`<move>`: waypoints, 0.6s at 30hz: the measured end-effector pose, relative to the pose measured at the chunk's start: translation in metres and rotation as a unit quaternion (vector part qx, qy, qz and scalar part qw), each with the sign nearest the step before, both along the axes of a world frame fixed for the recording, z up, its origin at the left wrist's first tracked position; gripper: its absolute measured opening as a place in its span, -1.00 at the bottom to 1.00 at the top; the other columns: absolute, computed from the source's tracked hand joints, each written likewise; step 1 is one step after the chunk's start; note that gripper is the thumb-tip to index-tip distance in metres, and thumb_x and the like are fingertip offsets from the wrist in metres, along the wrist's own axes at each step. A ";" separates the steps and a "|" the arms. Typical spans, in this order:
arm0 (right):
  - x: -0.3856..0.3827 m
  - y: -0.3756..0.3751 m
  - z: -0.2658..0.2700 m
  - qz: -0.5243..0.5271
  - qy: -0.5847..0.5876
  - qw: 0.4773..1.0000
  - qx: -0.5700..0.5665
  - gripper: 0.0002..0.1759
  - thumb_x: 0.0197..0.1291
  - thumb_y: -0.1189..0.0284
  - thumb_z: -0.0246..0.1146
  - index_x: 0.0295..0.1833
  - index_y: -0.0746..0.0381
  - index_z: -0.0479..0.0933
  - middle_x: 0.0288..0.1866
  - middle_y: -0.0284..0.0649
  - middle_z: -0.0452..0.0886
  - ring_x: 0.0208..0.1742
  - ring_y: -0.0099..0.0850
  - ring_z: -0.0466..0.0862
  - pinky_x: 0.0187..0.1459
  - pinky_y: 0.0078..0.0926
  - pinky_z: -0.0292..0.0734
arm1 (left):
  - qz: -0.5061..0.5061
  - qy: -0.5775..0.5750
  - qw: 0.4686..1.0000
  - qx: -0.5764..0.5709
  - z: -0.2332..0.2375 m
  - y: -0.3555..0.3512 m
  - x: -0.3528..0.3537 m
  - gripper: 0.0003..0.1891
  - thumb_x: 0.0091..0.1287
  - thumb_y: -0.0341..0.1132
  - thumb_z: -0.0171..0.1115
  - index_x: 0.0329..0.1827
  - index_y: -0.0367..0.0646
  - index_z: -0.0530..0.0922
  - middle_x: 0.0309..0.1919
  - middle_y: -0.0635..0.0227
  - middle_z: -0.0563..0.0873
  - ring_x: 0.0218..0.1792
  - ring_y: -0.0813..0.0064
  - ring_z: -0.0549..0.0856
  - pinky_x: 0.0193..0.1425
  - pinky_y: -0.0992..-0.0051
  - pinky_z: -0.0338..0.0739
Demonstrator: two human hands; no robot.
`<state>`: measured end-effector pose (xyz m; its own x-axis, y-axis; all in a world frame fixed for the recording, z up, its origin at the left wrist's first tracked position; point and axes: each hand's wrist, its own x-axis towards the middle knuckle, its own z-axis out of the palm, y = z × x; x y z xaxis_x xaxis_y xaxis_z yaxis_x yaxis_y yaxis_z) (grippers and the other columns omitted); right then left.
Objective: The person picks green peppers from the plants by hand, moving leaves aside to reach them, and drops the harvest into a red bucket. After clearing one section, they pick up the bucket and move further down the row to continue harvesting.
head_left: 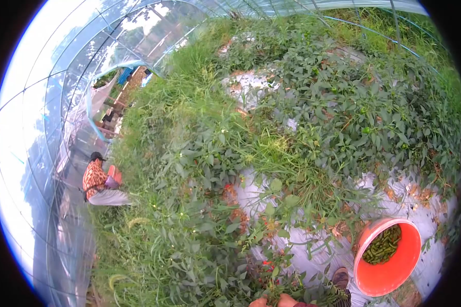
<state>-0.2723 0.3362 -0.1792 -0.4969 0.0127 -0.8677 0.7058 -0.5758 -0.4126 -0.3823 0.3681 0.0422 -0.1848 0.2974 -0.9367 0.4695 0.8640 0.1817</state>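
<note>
At the bottom edge, my left hand (259, 303) and my right hand (287, 300) sit close together among the leaves of a pepper plant (264, 284). Only the tops of both hands show, with the fingers curled in. Foliage and the frame edge hide whatever they grip. Right of my hands, an orange-red bucket (392, 273) leans with its mouth toward me. Green peppers (383, 245) lie inside it. A few red spots, perhaps ripe peppers, show in the leaves just above my hands.
My shoe (340, 278) stands on silvery mulch film (312, 250) beside the bucket. Dense pepper plants (343, 102) and tall grass (194, 97) fill the rows. Another person (100, 181) crouches at the left near a reddish container (114, 175). A film-covered tunnel frame (41, 128) arches around.
</note>
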 end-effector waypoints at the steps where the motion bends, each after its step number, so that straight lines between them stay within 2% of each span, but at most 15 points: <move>1: 0.000 0.029 0.041 -0.019 0.011 0.999 -0.032 -0.60 0.37 0.41 -0.02 0.28 0.28 0.30 0.13 -0.04 0.43 -0.18 -0.28 0.47 -0.08 -0.19 0.36 | 0.126 -0.065 0.988 0.067 0.025 0.021 0.006 -0.84 0.32 -0.32 0.13 -0.31 -0.26 0.53 -0.61 0.19 0.44 -0.60 0.35 0.37 -0.44 0.23 0.29; 2: 0.001 0.065 0.095 -0.037 0.023 0.997 -0.066 -0.60 0.36 0.42 0.00 0.28 0.29 0.30 0.12 -0.04 0.43 -0.20 -0.28 0.47 -0.14 -0.20 0.37 | 0.251 -0.127 0.951 0.129 0.036 0.031 0.006 -0.81 0.32 -0.31 0.13 -0.38 -0.26 0.52 -0.67 0.19 0.38 -0.64 0.36 0.32 -0.47 0.21 0.25; 3: -0.004 0.086 0.123 -0.056 0.038 0.993 -0.101 -0.59 0.35 0.43 0.01 0.28 0.30 0.30 0.11 -0.03 0.43 -0.23 -0.29 0.48 -0.20 -0.20 0.37 | 0.250 -0.127 0.952 0.126 0.035 0.036 -0.005 -0.81 0.32 -0.31 0.13 -0.38 -0.26 0.52 -0.67 0.19 0.38 -0.64 0.36 0.32 -0.47 0.21 0.25; 4: -0.002 0.103 0.159 -0.073 0.053 0.987 -0.135 -0.58 0.34 0.45 0.03 0.28 0.32 0.30 0.09 -0.02 0.44 -0.25 -0.29 0.48 -0.25 -0.21 0.38 | 0.100 -0.136 0.985 0.045 0.028 0.039 -0.019 -0.76 0.28 -0.25 0.20 -0.09 -0.19 0.49 -0.36 0.19 0.49 -0.38 0.31 0.45 -0.33 0.25 0.38; 5: -0.007 0.083 0.123 0.131 0.083 0.987 -0.039 -0.58 0.33 0.48 0.03 0.29 0.31 0.29 -0.07 -0.03 0.48 -0.43 -0.36 0.42 -0.38 -0.23 0.32 | -0.052 -0.145 0.987 -0.035 0.021 0.042 -0.030 -0.53 0.25 -0.18 0.27 0.20 -0.13 0.46 -0.04 0.18 0.60 -0.13 0.26 0.59 -0.19 0.28 0.50; 6: -0.008 0.084 0.126 0.132 0.081 0.987 -0.038 -0.58 0.33 0.48 0.03 0.29 0.31 0.29 -0.07 -0.03 0.48 -0.43 -0.36 0.42 -0.38 -0.23 0.32 | -0.052 -0.148 0.987 -0.033 0.014 0.046 -0.039 -0.53 0.25 -0.18 0.27 0.20 -0.13 0.46 -0.04 0.18 0.60 -0.13 0.26 0.59 -0.19 0.28 0.50; 8: -0.009 0.083 0.135 0.126 0.122 0.984 -0.036 -0.60 0.31 0.50 0.04 0.25 0.34 0.32 -0.26 -0.04 0.48 -0.59 -0.40 0.30 -0.48 -0.28 0.25 | 0.227 -0.260 0.936 0.067 0.000 0.052 -0.055 -0.65 0.19 -0.51 0.08 0.08 -0.29 0.41 -0.27 0.33 0.59 -0.28 0.54 0.59 -0.22 0.53 0.53; 9: -0.007 0.086 0.145 0.127 0.116 0.984 -0.040 -0.60 0.31 0.50 0.04 0.25 0.34 0.32 -0.26 -0.04 0.48 -0.59 -0.40 0.30 -0.48 -0.28 0.25 | 0.266 -0.263 0.924 0.077 -0.004 0.057 -0.065 -0.66 0.21 -0.54 0.05 0.07 -0.31 0.39 -0.27 0.29 0.59 -0.30 0.51 0.59 -0.25 0.52 0.54; 10: -0.005 0.092 0.155 0.187 0.120 0.975 0.006 -0.59 0.30 0.54 0.03 0.25 0.36 0.31 -0.28 -0.04 0.47 -0.59 -0.39 0.28 -0.49 -0.30 0.25 | 0.306 -0.266 0.910 0.084 -0.010 0.062 -0.074 -0.68 0.22 -0.56 0.02 0.07 -0.32 0.37 -0.28 0.25 0.59 -0.31 0.49 0.60 -0.27 0.51 0.55; 12: -0.004 0.102 0.168 0.308 0.135 0.937 0.098 -0.58 0.27 0.60 0.01 0.25 0.42 0.30 -0.32 -0.04 0.45 -0.61 -0.36 0.25 -0.52 -0.33 0.23 | 0.322 -0.263 0.906 0.079 -0.041 0.066 -0.087 -0.65 0.23 -0.58 0.00 0.10 -0.32 0.32 -0.27 0.20 0.60 -0.32 0.48 0.59 -0.29 0.51 0.55; 13: -0.001 0.080 0.143 0.364 0.168 0.908 0.125 -0.54 0.33 0.53 -0.05 0.33 0.39 0.23 -0.24 -0.01 0.48 -0.53 -0.34 0.33 -0.42 -0.28 0.32 | 0.338 -0.242 0.906 0.077 -0.049 0.070 -0.085 -0.67 0.25 -0.56 0.03 0.09 -0.30 0.36 -0.26 0.22 0.59 -0.28 0.50 0.58 -0.30 0.52 0.54; 14: -0.001 0.071 0.134 0.368 0.170 0.906 0.125 -0.54 0.33 0.53 -0.05 0.33 0.39 0.23 -0.24 -0.01 0.48 -0.53 -0.34 0.33 -0.42 -0.28 0.32 | 0.342 -0.240 0.905 0.080 -0.054 0.073 -0.079 -0.67 0.25 -0.56 0.03 0.09 -0.30 0.36 -0.26 0.22 0.59 -0.28 0.50 0.58 -0.30 0.52 0.54; 16: 0.000 0.053 0.121 0.418 0.111 0.900 0.056 -0.51 0.39 0.42 -0.13 0.39 0.35 0.16 -0.05 0.02 0.51 -0.37 -0.28 0.46 -0.24 -0.25 0.39 | 0.294 -0.233 0.924 0.075 -0.058 0.081 -0.064 -0.71 0.27 -0.51 0.09 0.07 -0.28 0.41 -0.27 0.30 0.57 -0.28 0.54 0.56 -0.32 0.52 0.52; 17: 0.014 0.005 0.084 0.371 0.169 0.885 0.224 -0.48 0.43 0.34 -0.22 0.42 0.33 0.11 0.15 0.01 0.45 -0.21 -0.23 0.52 -0.12 -0.22 0.40 | 0.311 -0.228 0.920 0.063 -0.063 0.078 -0.053 -0.74 0.29 -0.45 0.14 0.04 -0.25 0.45 -0.27 0.36 0.55 -0.28 0.56 0.54 -0.35 0.54 0.50; 18: 0.010 0.016 0.094 0.372 0.171 0.884 0.227 -0.48 0.43 0.34 -0.22 0.42 0.33 0.11 0.15 0.01 0.45 -0.21 -0.23 0.52 -0.12 -0.22 0.40 | 0.295 -0.250 0.920 0.069 -0.056 0.081 -0.046 -0.77 0.31 -0.38 0.15 0.00 -0.21 0.49 -0.33 0.44 0.55 -0.34 0.61 0.52 -0.38 0.56 0.48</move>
<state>-0.2622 0.3522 -0.0850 -0.7473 -0.1191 -0.6538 0.6080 0.2746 -0.7449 -0.4279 0.4486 -0.0141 0.0909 0.4064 -0.9091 -0.2447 0.8940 0.3752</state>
